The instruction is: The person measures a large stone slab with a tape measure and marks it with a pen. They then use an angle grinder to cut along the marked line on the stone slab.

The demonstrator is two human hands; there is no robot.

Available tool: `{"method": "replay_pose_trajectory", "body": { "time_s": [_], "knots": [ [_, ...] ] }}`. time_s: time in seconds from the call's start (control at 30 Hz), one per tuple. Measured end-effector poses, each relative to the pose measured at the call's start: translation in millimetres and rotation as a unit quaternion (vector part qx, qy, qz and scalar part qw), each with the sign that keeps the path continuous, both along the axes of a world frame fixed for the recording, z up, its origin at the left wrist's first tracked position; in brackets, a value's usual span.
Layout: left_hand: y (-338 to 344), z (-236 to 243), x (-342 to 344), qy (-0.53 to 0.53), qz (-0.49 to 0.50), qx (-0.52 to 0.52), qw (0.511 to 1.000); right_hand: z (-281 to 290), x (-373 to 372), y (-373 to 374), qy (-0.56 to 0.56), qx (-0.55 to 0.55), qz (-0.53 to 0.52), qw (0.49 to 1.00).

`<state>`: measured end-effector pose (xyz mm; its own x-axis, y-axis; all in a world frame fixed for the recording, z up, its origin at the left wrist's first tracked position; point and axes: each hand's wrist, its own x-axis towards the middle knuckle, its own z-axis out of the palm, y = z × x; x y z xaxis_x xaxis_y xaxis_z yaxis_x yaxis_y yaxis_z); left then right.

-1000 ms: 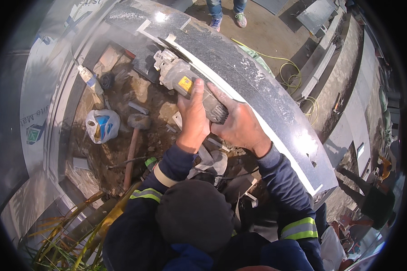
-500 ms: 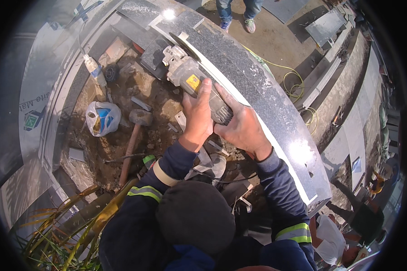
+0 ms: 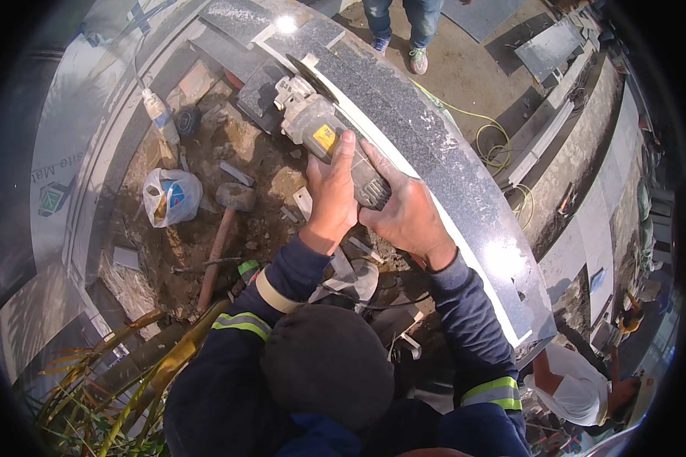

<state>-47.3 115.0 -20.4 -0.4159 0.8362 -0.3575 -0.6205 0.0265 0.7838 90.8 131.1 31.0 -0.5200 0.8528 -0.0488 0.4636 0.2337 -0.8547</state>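
Both my hands are wrapped round an angle grinder (image 3: 318, 126), grey with dust and marked with a yellow label. My left hand (image 3: 332, 190) grips the side of its body, thumb along the top. At its rear end, my right hand (image 3: 417, 217) holds the casing. The dark cutting disc (image 3: 309, 78) stands on edge at the white strip (image 3: 404, 161) along the inner edge of a curved grey stone slab (image 3: 442, 160). Whether the disc touches the stone I cannot tell.
Left of my arms, a mallet (image 3: 235, 198), a white plastic bag (image 3: 174, 198) and a second power tool (image 3: 160, 118) lie on rubble. Beyond the slab, a person in jeans (image 3: 413, 19) stands near a yellow cable (image 3: 495, 145). Another person in a white shirt (image 3: 572, 385) is at lower right.
My hands and the grinder keep nearly the same place. The far person's one foot has shifted slightly, and the person in white at lower right has moved more into view.
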Motion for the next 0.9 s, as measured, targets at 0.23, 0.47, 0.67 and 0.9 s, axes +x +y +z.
{"method": "replay_pose_trajectory", "body": {
  "time_s": [0.23, 0.47, 0.67, 0.9],
  "knots": [
    [-1, -1, 0, -0.001, 0.003, -0.003, 1.000, 2, 1, 0, -0.005, -0.010, 0.001, 1.000],
    [1, 0, 1, 0.010, 0.012, -0.018, 1.000, 6, 1, 0, -0.018, -0.022, 0.000, 1.000],
    [0, 1, 2, 0.002, 0.009, -0.013, 1.000, 8, 2, -1, -0.016, -0.034, 0.000, 0.999],
    [-3, 11, 9, -0.010, 0.007, -0.013, 1.000, 9, 7, -4, -0.019, -0.030, -0.002, 0.999]
  ]
}}
